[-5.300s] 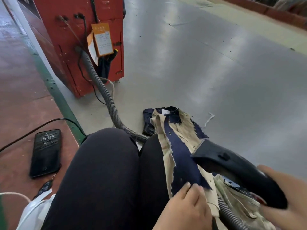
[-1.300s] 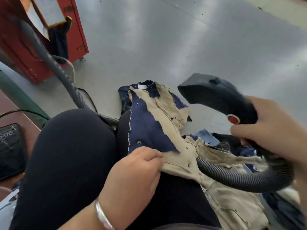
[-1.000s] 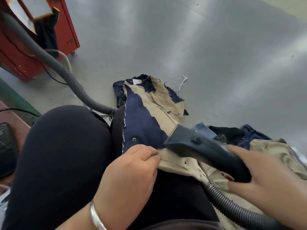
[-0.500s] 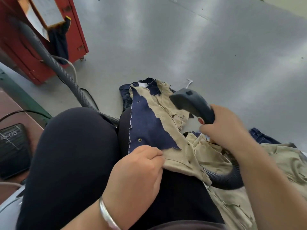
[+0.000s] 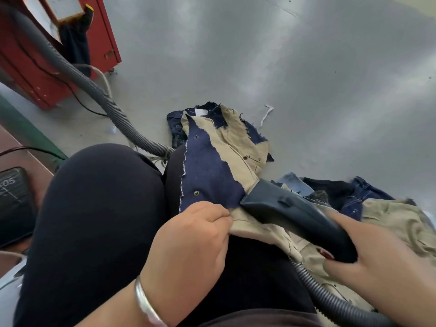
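Fingers (image 5: 212, 210) of the left hand (image 5: 191, 241) are curling tight and pinching the navy-and-khaki garment (image 5: 210, 171) at the lower edge of its navy panel, just below a brass stud. The right hand (image 5: 377, 263) is wrapping round the rear of the dark handheld nozzle (image 5: 290, 208), thumb underneath and the other fingers over the top. It is holding the nozzle's flat mouth against the garment just beside the left fingertips.

The garment is lying draped over the person's right thigh (image 5: 247, 267), its far end trailing down onto the grey floor (image 5: 283, 67). A ribbed grey hose (image 5: 330, 300) is running out from the nozzle under the right hand, and another stretch is curving across the floor toward a red cabinet (image 5: 30, 74) at the upper left.

More khaki and denim clothes (image 5: 349, 197) are lying heaped on the floor beyond the nozzle. A silver bangle (image 5: 146, 303) is circling the left wrist. A phone (image 5: 14, 201) is lying at the left edge, and a white scrap (image 5: 267, 113) is lying near the garment's far end.
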A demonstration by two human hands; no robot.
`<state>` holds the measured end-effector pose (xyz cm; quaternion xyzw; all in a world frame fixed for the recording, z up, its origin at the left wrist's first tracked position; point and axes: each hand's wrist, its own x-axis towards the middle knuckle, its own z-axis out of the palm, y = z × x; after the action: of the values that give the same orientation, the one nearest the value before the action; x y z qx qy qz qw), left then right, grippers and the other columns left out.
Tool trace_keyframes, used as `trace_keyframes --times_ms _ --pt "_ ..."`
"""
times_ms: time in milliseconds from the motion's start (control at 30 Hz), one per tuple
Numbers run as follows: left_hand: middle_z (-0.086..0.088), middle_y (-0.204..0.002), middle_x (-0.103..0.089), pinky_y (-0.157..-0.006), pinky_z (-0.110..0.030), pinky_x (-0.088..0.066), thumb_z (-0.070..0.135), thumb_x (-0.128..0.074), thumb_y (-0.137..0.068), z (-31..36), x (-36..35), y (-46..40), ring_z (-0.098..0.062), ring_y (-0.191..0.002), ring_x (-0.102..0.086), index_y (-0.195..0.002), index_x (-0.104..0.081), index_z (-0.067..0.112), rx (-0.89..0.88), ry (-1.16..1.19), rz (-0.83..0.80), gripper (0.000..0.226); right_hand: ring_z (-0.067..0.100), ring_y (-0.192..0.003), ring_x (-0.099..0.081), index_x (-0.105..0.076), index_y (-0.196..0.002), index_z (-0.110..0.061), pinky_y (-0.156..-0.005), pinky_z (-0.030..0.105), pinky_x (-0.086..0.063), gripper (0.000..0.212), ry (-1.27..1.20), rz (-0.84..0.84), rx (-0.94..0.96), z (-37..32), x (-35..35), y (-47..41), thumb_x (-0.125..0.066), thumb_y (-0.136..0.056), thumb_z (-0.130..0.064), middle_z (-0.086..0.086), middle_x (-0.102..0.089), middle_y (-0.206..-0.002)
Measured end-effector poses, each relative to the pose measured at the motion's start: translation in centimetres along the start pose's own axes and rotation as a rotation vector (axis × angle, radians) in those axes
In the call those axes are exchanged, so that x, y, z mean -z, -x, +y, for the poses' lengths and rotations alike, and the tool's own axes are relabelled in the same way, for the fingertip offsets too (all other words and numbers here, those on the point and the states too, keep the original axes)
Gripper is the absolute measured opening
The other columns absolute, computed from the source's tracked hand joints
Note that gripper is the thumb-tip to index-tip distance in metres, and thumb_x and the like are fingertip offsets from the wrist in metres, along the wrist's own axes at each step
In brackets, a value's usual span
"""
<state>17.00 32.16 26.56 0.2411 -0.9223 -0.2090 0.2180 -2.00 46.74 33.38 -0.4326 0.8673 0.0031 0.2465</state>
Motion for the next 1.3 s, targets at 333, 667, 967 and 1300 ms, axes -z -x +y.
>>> trace_keyframes --times_ms 333,667,967,1300 --pt "0.011 -0.083 -0.070 -0.064 -0.025 -0.055 0.014 -0.054 -0.076 0.1 0.0 0.2 -0.009 -0.081 -0.067 -0.076 -0.076 0.017 0.020 -0.010 -0.031 0.022 0.023 -0.069 -0.064 -0.058 -0.092 -0.026 -0.066 0.040 -0.054 0.016 -0.154 0.199 -0.106 -0.6 -0.3 -7.5 -0.069 -0.080 -0.023 -0.003 -0.063 -0.074" --pt "-0.002 -0.096 -0.063 -0.045 -0.025 -0.026 0.014 -0.028 -0.076 4.8 -1.3 -2.0 -0.017 -0.070 -0.056 -0.118 -0.065 0.025 0.093 -0.418 -0.252 0.056 0.022 -0.043 -0.061 -0.058 -0.088 -0.045 -0.034 0.035 -0.046 0.034 -0.296 0.300 -0.019 -0.1 2.8 -4.1 -0.071 -0.056 -0.042 -0.007 -0.067 -0.057" --pt "-0.006 -0.105 -0.071 -0.066 -0.028 -0.051 0.017 -0.027 -0.080 4.8 -2.4 -1.4 -0.024 -0.091 -0.064 -0.101 -0.073 0.017 0.037 -0.536 -0.396 0.050 0.011 -0.038 -0.058 -0.057 -0.092 -0.052 -0.030 0.038 -0.040 0.042 -0.295 0.316 0.039 0.3 3.5 -2.8 -0.059 -0.050 -0.053 -0.007 -0.066 -0.058" --pt "-0.021 -0.126 -0.057 -0.086 -0.030 -0.050 0.007 -0.018 -0.087 4.3 -3.0 -3.0 -0.027 -0.107 -0.058 -0.130 -0.050 -0.006 0.036 -0.473 -0.278 0.056 0.017 -0.042 -0.056 -0.055 -0.089 -0.038 -0.043 0.039 -0.049 0.039 -0.047 0.269 0.084 -3.8 4.0 -1.6 -0.054 -0.052 -0.050 -0.013 -0.062 -0.061"
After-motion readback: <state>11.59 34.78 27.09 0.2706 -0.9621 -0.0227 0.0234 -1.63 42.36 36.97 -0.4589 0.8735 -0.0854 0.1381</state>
